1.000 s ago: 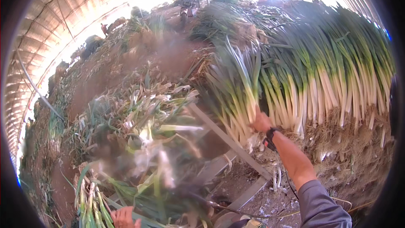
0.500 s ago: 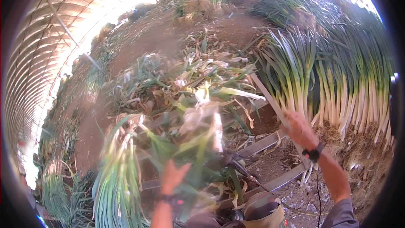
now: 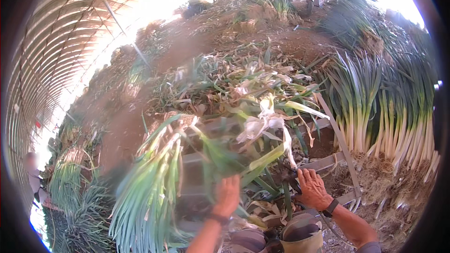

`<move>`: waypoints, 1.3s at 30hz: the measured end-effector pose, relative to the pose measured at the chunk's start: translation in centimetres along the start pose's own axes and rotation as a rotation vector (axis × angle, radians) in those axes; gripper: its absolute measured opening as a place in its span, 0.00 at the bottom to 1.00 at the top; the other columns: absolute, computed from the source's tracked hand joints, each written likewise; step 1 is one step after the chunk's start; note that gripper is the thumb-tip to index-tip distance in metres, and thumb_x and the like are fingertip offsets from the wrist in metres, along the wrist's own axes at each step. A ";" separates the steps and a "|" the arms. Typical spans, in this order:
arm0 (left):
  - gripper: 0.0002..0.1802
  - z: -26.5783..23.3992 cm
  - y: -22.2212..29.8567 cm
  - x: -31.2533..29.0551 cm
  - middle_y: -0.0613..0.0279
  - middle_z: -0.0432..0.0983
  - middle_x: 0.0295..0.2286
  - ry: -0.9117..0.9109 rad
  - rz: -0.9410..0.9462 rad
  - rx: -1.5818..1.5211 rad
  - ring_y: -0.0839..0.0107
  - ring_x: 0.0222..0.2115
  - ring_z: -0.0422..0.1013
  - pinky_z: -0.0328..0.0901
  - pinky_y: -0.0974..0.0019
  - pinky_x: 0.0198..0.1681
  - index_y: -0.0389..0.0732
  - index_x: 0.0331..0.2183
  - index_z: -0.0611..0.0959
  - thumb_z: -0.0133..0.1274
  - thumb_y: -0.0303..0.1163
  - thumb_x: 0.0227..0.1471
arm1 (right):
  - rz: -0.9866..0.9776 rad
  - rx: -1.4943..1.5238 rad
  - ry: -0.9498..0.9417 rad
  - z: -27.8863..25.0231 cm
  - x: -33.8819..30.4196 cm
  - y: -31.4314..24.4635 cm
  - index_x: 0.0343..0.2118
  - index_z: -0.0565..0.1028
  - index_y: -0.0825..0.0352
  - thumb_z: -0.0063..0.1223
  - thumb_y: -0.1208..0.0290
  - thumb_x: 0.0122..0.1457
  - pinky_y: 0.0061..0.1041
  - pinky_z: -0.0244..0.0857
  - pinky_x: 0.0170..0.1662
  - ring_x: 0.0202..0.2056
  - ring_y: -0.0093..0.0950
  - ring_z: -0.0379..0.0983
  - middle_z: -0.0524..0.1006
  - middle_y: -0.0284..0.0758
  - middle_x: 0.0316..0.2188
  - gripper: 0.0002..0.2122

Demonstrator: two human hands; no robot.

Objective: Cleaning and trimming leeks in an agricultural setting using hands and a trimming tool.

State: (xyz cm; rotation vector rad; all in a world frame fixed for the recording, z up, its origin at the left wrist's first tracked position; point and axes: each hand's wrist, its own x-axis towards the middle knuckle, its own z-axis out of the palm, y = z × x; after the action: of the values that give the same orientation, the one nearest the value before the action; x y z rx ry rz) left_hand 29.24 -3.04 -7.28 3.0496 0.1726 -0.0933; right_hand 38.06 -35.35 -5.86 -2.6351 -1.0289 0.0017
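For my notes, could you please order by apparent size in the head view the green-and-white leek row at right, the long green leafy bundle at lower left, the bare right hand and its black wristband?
1. Leek row and leafy bundle: too alike to rank
2. Right hand
3. Black wristband

A bunch of long green onions (image 3: 157,192) lies to the left of the left hand (image 3: 227,197), its tan root ends pointing away from the person and its green leaves fanning out toward the person's side. Just beyond the left hand are loose green leaves (image 3: 218,154), blurred. A dark tool (image 3: 295,183) lies at the fingertips of the right hand (image 3: 313,189), partly hidden by them; whether it is gripped cannot be told. Directly beyond it hangs a limp, whitish stalk peeling (image 3: 265,124), crumpled at its top.
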 end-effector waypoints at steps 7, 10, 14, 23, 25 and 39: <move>0.20 -8.6 -7.5 -3.2 0.47 0.80 0.37 -0.948 0.033 -0.127 0.53 0.43 0.76 0.70 0.55 0.44 0.39 0.46 0.80 0.58 0.30 0.50 | 0.020 0.023 -0.019 -0.3 0.0 0.6 0.59 0.62 0.73 0.70 0.61 0.42 0.41 0.60 0.56 0.54 0.44 0.62 0.66 0.44 0.52 0.41; 0.21 -9.8 -11.5 -1.2 0.48 0.82 0.36 -0.741 -0.016 -0.605 0.62 0.41 0.77 0.71 0.58 0.43 0.37 0.39 0.84 0.62 0.44 0.51 | 0.035 0.047 -0.009 -0.4 0.4 0.5 0.58 0.63 0.73 0.70 0.61 0.42 0.41 0.61 0.56 0.54 0.45 0.62 0.67 0.44 0.51 0.40; 0.32 -5.3 -13.9 4.5 0.50 0.83 0.28 -0.015 -0.396 -0.541 0.59 0.33 0.79 0.71 0.55 0.39 0.35 0.34 0.83 0.60 0.59 0.51 | 0.066 0.078 -0.016 -0.4 1.5 -0.5 0.57 0.64 0.73 0.70 0.62 0.42 0.41 0.61 0.57 0.54 0.45 0.62 0.67 0.44 0.50 0.39; 0.26 1.3 -11.4 16.0 0.43 0.81 0.30 0.453 -0.712 -0.429 0.46 0.32 0.76 0.69 0.49 0.40 0.30 0.31 0.83 0.63 0.47 0.44 | 0.103 0.076 0.013 0.7 2.1 -1.0 0.58 0.64 0.75 0.73 0.68 0.35 0.41 0.62 0.57 0.54 0.46 0.61 0.64 0.45 0.52 0.44; 0.23 0.5 -12.5 15.4 0.47 0.80 0.27 0.416 -0.746 -0.447 0.50 0.30 0.76 0.69 0.52 0.38 0.29 0.31 0.83 0.62 0.43 0.43 | 0.101 0.090 0.023 0.9 2.0 -1.1 0.58 0.64 0.75 0.73 0.69 0.34 0.41 0.62 0.57 0.54 0.46 0.61 0.64 0.45 0.52 0.44; 0.46 -7.6 -24.1 0.9 0.44 0.66 0.55 0.023 -0.470 0.296 0.48 0.57 0.62 0.57 0.42 0.58 0.38 0.56 0.71 0.68 0.51 0.38 | 0.121 0.078 0.045 0.8 1.4 -1.0 0.58 0.63 0.75 0.69 0.72 0.35 0.41 0.62 0.57 0.54 0.47 0.60 0.64 0.46 0.52 0.42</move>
State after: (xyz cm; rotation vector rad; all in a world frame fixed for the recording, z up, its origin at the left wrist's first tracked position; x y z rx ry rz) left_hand 27.74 21.60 -1.77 3.2264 0.9535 -0.1227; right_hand 38.36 -33.49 -6.13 -2.6096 -0.8368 0.0096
